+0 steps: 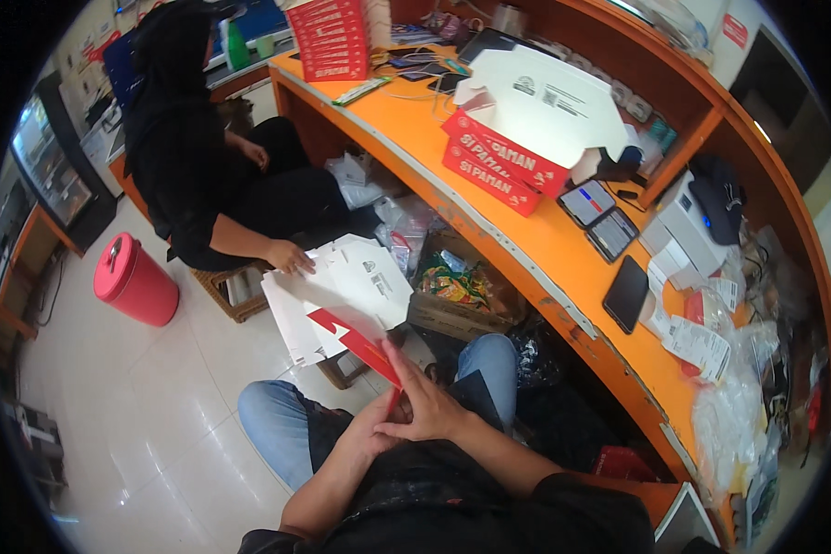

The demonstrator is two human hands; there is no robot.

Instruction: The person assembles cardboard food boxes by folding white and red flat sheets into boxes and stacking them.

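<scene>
In front of my lap is a partly folded cardboard box [371, 353], red outside and white inside, with its white lid tilted up. My left hand [379, 423] grips the near end of the red side low down. Against the same red panel my right hand [423, 399] presses with long fingers, its thumb reaching across toward the left hand. Beyond the box, flat white cardboard sheets [291, 319] lie in a pile, and a co-worker's hand [289, 257] rests on them. The pile and the box overlap, so their border is hard to make out.
On the orange counter [517, 226] at right stand folded red boxes [499, 171], phones [609, 231], a white printer [688, 226] and plastic bags [734, 415]. A tall stack of red boxes [332, 42] is farther back. A carton [462, 309] sits below; a red bin [137, 282] stands left.
</scene>
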